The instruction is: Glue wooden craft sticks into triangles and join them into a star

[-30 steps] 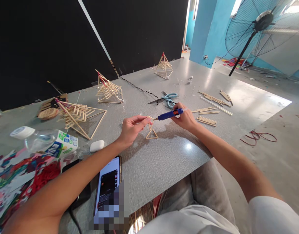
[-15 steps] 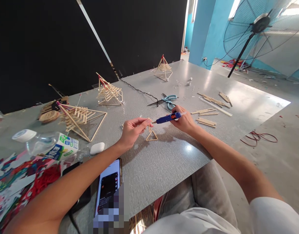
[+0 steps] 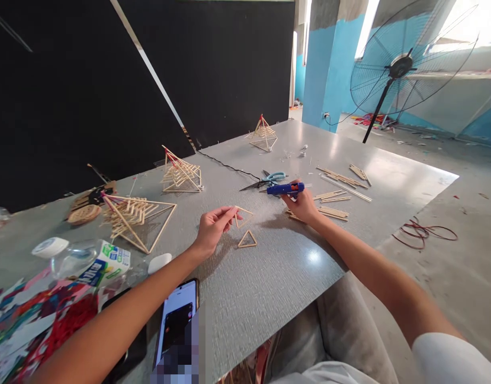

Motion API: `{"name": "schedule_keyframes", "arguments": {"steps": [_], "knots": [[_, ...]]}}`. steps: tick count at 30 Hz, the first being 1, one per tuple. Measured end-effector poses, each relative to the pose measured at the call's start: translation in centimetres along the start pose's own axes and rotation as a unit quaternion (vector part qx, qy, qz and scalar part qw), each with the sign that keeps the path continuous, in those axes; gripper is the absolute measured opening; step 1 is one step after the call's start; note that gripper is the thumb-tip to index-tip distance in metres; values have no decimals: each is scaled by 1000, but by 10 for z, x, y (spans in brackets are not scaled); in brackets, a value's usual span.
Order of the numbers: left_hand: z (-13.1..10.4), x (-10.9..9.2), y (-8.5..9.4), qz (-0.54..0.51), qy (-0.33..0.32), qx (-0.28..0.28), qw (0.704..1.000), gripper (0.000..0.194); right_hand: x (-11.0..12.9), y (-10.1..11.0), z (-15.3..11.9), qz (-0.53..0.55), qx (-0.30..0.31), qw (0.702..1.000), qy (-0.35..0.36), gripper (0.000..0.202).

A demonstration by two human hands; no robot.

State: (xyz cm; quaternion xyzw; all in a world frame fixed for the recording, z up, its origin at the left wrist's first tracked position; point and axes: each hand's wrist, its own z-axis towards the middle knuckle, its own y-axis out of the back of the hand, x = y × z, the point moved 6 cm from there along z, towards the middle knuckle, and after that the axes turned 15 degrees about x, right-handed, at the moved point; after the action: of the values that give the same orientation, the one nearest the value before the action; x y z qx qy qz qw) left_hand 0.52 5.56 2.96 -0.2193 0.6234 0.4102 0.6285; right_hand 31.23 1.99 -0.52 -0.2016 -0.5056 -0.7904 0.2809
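Pulled back from the wooden-stick triangle (image 3: 244, 210), the blue glue gun (image 3: 283, 190) sits in my curled right fingers (image 3: 288, 200); my left fingers (image 3: 226, 214), nearly closed, pinch that triangle above the desk (image 3: 225, 304), near a second triangle (image 3: 247, 246).

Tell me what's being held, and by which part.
The left grip pinches a small stick triangle near one corner; the right grip holds a blue glue gun toward its rear end, the exact hold partly hidden.

Glue gun (image 3: 284, 189), scissors (image 3: 278, 176) and loose sticks (image 3: 333, 214) suggest a workshop.
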Motion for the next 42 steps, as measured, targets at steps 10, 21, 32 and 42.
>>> {"name": "schedule_keyframes", "arguments": {"steps": [10, 21, 32, 42], "knots": [[21, 24, 18, 177, -86, 19, 980, 39, 19, -10, -3, -142, 128, 980, 48, 21], [10, 19, -10, 324, -215, 200, 899, 24, 36, -25, -6, -271, 176, 946, 23, 36], [5, 28, -7, 449, -224, 208, 839, 31, 44, -40, -6, -321, 215, 922, -5, 50], [-5, 18, -12, 516, -278, 220, 779, 24, 56, -42, -8, -338, 254, 906, 20, 39]]}}
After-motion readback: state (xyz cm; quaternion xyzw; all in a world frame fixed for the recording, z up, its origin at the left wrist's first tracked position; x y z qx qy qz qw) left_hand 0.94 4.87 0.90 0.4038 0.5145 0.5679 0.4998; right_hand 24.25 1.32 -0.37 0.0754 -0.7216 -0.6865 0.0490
